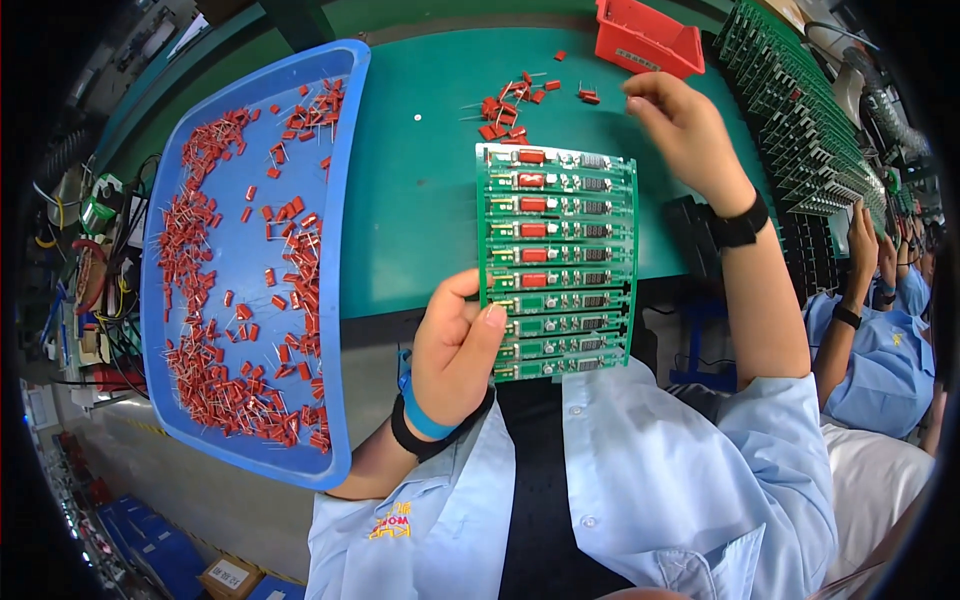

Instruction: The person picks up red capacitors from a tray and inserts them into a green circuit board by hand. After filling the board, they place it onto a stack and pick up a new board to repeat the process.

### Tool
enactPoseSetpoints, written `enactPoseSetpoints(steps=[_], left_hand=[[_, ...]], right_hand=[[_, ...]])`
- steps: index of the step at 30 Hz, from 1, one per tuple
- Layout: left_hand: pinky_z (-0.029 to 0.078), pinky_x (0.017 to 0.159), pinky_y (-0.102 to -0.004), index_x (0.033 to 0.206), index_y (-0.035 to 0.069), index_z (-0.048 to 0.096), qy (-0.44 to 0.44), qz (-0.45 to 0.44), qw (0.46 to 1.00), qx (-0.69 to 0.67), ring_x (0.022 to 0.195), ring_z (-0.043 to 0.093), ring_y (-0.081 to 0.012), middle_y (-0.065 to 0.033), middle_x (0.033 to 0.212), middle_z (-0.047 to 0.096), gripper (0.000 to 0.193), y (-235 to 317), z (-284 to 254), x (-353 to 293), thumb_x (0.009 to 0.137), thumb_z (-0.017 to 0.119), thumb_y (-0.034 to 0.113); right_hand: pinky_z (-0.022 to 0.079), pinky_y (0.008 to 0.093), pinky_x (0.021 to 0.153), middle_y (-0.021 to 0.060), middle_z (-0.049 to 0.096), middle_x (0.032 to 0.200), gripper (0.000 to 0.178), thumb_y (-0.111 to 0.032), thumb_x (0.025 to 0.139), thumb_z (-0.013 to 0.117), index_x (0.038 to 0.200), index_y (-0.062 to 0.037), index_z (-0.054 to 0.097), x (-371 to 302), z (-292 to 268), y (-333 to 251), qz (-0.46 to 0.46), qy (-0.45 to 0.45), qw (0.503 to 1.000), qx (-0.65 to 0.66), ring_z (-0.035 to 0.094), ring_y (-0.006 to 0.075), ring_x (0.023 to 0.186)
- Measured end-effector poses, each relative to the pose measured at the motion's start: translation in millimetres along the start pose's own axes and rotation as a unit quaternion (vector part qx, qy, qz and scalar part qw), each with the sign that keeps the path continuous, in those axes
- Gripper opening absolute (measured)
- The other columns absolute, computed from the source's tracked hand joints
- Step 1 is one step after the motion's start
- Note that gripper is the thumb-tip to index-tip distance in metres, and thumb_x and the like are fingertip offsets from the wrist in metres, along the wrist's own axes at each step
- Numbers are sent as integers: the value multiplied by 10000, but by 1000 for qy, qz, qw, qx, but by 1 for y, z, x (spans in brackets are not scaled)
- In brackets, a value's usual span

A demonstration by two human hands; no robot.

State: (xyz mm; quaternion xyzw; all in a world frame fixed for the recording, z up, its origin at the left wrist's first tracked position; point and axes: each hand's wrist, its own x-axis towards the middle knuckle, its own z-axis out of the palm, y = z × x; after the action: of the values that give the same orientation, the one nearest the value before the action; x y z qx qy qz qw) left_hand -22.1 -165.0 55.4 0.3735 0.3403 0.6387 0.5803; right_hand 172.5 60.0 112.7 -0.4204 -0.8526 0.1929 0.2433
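Observation:
My left hand (452, 345) grips the left edge of a green circuit board panel (560, 302), thumb on its face, and holds it tilted up in front of me. The panel is made of several narrow strips, each with a small dark display. Red box-shaped capacitors (533, 204) sit in the upper strips; the lower strips show none. Beyond the panel's upper right corner, my right hand (685, 135) is raised with thumb and forefinger nearly together; whether anything small is between them cannot be made out. Close to its fingertips lies a loose red capacitor (589, 97).
On my left stands a blue tray (354, 200) with many loose red capacitors. A small capacitor pile (508, 105) lies on the green table (410, 220) behind the panel. A red bin (650, 40) stands at the back; racked circuit boards (800, 110) and a co-worker's arm (855, 270) are at right.

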Motion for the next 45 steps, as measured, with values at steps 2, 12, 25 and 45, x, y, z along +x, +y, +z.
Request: enactPoseSetpoints(steps=[2, 12, 25, 45], left_hand=[[441, 845, -265, 1208, -58, 329, 13, -10, 1000, -1, 974, 556, -135, -150, 1121, 550, 309, -8, 0, 3, 932, 402, 60], [453, 835, -270, 1210, -59, 328, 13, -10, 1000, -26, 964, 568, -145, -158, 1116, 556, 314, -43, 16, 10, 929, 407, 56], [457, 815, -260, 1216, -56, 318, 7, -4, 1000, -10, 949, 567, -134, -159, 1084, 567, 316, -62, 11, 3, 932, 398, 57], [472, 776, -250, 1215, -35, 314, 4, -13, 1000, -6, 913, 573, -123, -145, 1047, 583, 312, -77, -1, -2, 937, 409, 72]], right_hand=[[448, 229, 638, 38, 588, 837, 229, -91, 879, 514, 1082, -2, 571, -16, 2, -4, 15, 24, 987, 155, 530, 87, 719], [438, 209, 682, 38, 582, 901, 244, -79, 887, 512, 1106, 22, 549, -79, -12, -13, 45, -63, 912, 403, 514, 76, 743], [459, 236, 725, 83, 645, 868, 187, 8, 784, 603, 970, -5, 619, -126, 35, -49, -90, -10, 989, 121, 594, 154, 785], [453, 303, 651, 102, 622, 785, 181, 43, 716, 620, 892, 2, 626, -134, 65, -44, -142, -46, 981, 125, 584, 232, 720]])
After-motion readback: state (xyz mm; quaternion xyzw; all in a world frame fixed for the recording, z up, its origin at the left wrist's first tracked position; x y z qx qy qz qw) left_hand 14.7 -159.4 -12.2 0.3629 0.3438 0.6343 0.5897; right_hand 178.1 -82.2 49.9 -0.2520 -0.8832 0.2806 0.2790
